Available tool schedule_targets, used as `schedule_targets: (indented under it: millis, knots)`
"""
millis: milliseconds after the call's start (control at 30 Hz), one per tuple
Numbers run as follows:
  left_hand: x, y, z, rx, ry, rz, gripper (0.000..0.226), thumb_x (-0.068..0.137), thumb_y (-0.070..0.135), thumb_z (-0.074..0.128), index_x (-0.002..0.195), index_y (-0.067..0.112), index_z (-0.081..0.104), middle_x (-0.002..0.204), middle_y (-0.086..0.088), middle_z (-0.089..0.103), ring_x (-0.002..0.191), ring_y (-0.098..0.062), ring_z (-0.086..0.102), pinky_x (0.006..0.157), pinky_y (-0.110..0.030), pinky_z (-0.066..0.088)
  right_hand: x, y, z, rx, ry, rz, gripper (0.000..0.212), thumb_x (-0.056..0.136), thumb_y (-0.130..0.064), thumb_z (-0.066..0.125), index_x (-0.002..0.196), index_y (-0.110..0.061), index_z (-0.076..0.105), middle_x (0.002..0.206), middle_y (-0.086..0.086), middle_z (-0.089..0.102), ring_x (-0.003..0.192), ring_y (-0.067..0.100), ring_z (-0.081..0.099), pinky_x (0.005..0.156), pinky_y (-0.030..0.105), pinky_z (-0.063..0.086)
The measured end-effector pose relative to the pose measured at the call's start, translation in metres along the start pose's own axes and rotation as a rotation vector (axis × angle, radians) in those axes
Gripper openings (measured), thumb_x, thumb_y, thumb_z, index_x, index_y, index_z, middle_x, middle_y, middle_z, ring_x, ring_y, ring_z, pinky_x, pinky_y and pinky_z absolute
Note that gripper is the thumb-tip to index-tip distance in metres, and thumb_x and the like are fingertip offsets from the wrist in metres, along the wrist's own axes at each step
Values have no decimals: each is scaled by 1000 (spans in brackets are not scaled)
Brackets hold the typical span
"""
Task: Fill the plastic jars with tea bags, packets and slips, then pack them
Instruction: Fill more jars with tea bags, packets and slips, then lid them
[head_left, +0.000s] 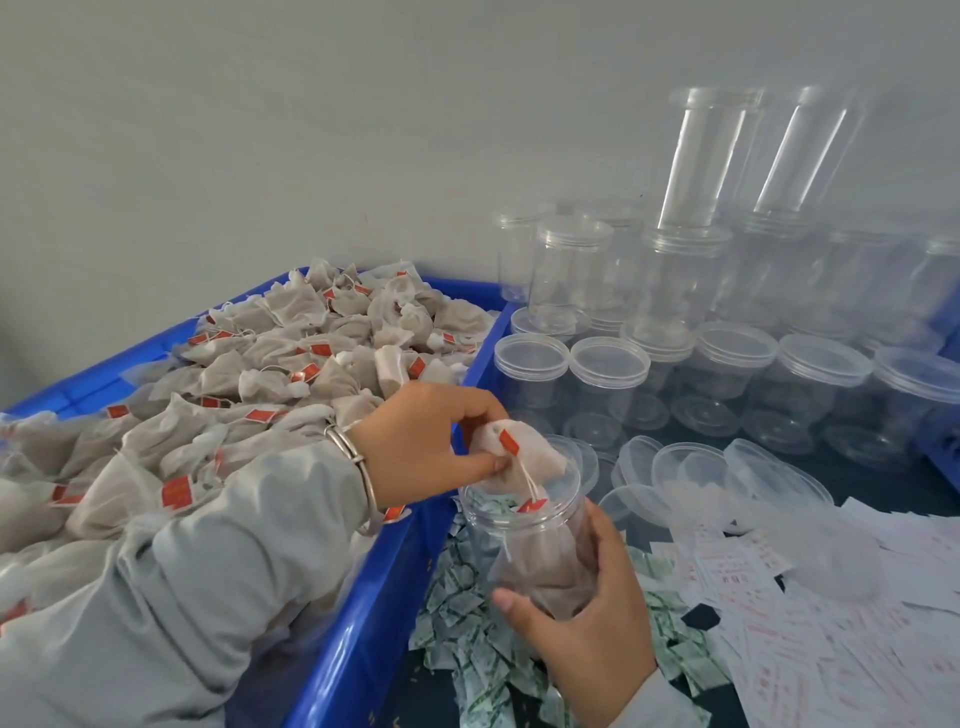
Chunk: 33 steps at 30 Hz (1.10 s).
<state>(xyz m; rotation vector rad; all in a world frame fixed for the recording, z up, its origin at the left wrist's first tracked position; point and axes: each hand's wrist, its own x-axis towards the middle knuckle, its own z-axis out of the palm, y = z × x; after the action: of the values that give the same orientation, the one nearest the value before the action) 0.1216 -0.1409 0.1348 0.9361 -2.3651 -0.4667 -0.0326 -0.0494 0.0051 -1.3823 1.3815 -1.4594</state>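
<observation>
Your right hand wraps the open jar from below and the right, low centre of the frame, thumb across its near wall. You tilt its mouth up and left, toward the blue crate; judged purpose: a short path from stock to mouth.

Your left hand pinches one tea bag between thumb and fingertips, directly above the jar's rim. Its red tag dangles on the string, at or just inside the mouth. The bag's lower corner is at the rim; I cannot tell if it touches.

The jar already holds tea bags, seen through the clear wall. Count not readable.

Supplies sit in reach by kind:
- loose tea bags heaped in the crate, left half of the frame, under your left forearm;
- green-printed packets scattered just below and beside the jar, bottom centre;
- white slips with red print spread at lower right;
- loose lids just right of the jar;
- empty capped jars stacked at upper right against the wall, well apart from both hands.

Judgement: tea-bag filling stage; packet, slip and lid not yet done for this jar.
</observation>
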Motion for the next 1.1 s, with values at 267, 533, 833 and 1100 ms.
schedule_targets:
  millis: [267, 533, 833, 1100]
  knots:
    - [1, -5, 3, 64, -22, -97, 41, 72, 30, 78, 99, 37, 47, 73, 18, 55, 64, 4, 50, 63, -5, 38, -1, 0, 1, -1, 10, 13, 101, 36, -56, 80, 128, -40, 40, 129, -20, 51, 116, -13, 48, 94, 8, 40]
    - [2, -1, 6, 220, -283, -124, 53, 71, 71, 43, 99, 35, 71, 115, 21, 43, 104, 0, 39, 93, -19, 30, 0, 4, 3, 27, 28, 5, 98, 34, -54, 82, 122, -45, 41, 126, -25, 51, 113, -16, 48, 84, -1, 39]
    - [2, 5, 12, 315, -577, -120, 55, 93, 56, 26, 109, 27, 70, 156, 18, 10, 142, -1, 6, 112, -25, 2, 0, 6, 2, -49, 29, -50, 91, 35, -56, 81, 116, -49, 39, 125, -29, 46, 113, -23, 42, 84, -5, 32]
    - [5, -27, -37, 201, 78, -380, 13, 90, 26, 56, 95, 31, 67, 106, 13, 58, 98, -7, 52, 87, -23, 38, 1, 12, -1, -21, 95, -45, 90, 47, -21, 95, 112, -50, 40, 120, -31, 44, 106, -31, 39, 77, -9, 31]
